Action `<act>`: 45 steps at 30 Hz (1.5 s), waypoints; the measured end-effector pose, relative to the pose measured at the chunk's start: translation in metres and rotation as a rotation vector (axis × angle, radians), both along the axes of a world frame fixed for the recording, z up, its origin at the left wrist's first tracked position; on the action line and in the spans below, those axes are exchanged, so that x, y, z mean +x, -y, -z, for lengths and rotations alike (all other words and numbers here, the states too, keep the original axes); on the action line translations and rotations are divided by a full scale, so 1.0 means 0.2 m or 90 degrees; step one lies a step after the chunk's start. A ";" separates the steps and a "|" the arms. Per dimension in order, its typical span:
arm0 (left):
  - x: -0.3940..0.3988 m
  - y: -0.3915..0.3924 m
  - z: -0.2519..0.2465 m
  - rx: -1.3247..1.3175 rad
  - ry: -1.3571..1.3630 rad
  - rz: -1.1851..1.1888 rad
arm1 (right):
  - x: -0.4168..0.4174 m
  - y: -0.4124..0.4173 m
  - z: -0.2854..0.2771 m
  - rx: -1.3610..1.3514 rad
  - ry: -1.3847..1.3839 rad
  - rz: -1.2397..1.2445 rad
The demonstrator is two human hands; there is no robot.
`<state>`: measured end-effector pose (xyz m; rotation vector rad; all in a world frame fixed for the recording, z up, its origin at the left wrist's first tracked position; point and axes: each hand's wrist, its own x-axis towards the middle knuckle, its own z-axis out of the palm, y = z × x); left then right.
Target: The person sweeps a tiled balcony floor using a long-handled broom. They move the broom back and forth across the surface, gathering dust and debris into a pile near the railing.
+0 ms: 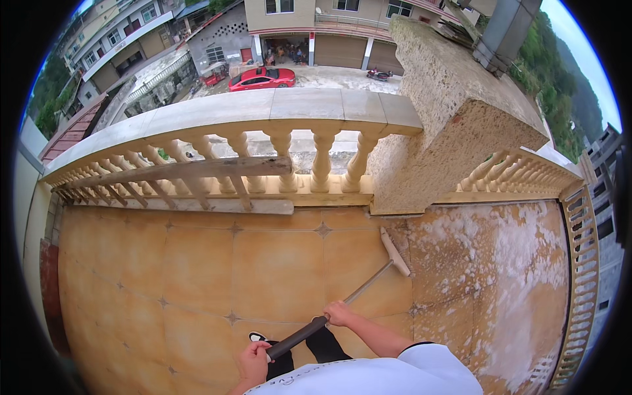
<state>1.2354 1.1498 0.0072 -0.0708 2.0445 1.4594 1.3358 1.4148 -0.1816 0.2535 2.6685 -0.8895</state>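
Observation:
A long-handled floor scrub brush (pixel 395 253) rests with its bristles on the tiles, at the border of the wet, foamy part. Its handle (pixel 369 283) slants back toward me and ends in a thick dark grip (pixel 297 338). Lower down the handle, just past the dark grip, my right hand (pixel 337 314) is closed around it. At the grip's near end, my left hand (pixel 255 359) holds the tip. White foam (pixel 523 256) spreads over the orange floor tiles (pixel 276 269) on the right side.
A wooden ladder (pixel 222 169) lies on its side against the balustrade (pixel 322 163). A rough concrete pillar (pixel 419 163) stands ahead, right of centre. More balusters (pixel 582 247) edge the right side. Below the balcony are a red car (pixel 261 79) and a parked motorcycle (pixel 379 75).

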 end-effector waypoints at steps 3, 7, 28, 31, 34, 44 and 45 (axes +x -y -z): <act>0.15 -0.26 0.13 -0.102 -0.188 0.221 | 0.15 -0.27 0.14 0.008 -0.076 0.093; 0.13 -0.75 0.17 -0.028 -0.029 0.186 | 0.26 -0.77 0.11 0.092 0.110 0.107; 0.27 -0.69 -0.08 -0.034 -0.209 0.265 | 0.38 -0.65 0.07 0.065 -0.074 0.178; 0.23 -0.74 -0.10 -0.009 -0.163 0.261 | 0.45 -0.64 -0.02 0.113 -0.096 0.204; 0.12 -0.43 -0.19 0.009 -0.128 0.168 | 0.35 -0.33 -0.15 0.093 -0.217 0.254; 0.25 0.23 -0.71 -0.145 -0.294 0.264 | 0.38 0.65 -0.31 -0.160 -0.195 0.258; 0.33 0.23 -0.61 -0.175 -0.283 0.299 | 0.49 0.63 -0.26 -0.129 -0.167 0.271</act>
